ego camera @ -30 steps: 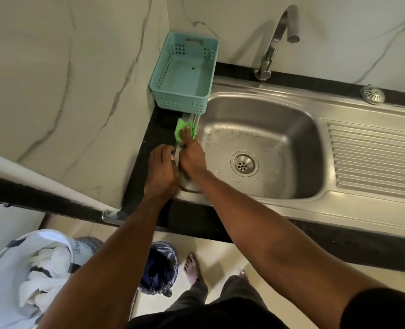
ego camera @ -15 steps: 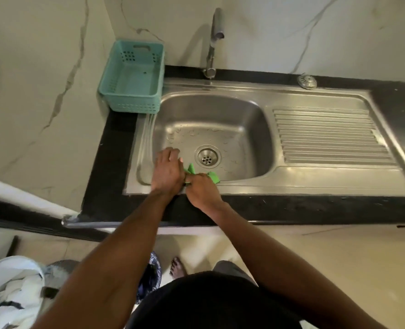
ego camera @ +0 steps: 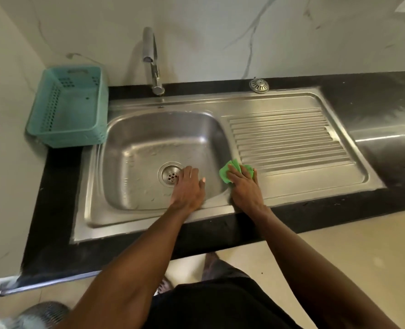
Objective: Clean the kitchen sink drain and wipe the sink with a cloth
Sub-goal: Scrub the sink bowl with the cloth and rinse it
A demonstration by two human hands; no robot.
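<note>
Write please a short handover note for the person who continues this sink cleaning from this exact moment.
Left hand: open, fingers resting flat in the sink basin just right of the drain, holding nothing.
Right hand: pressing the green cloth flat on the steel where the basin's right rim meets the ribbed drainboard; no curled grip.
The drain strainer cap lies on the black counter behind the drainboard, so the drain is uncovered.
Done: cannot tell which parts are wiped; droplets remain in the basin.
Left: wipe the drainboard and basin dry, put the cap back on the drain.
</note>
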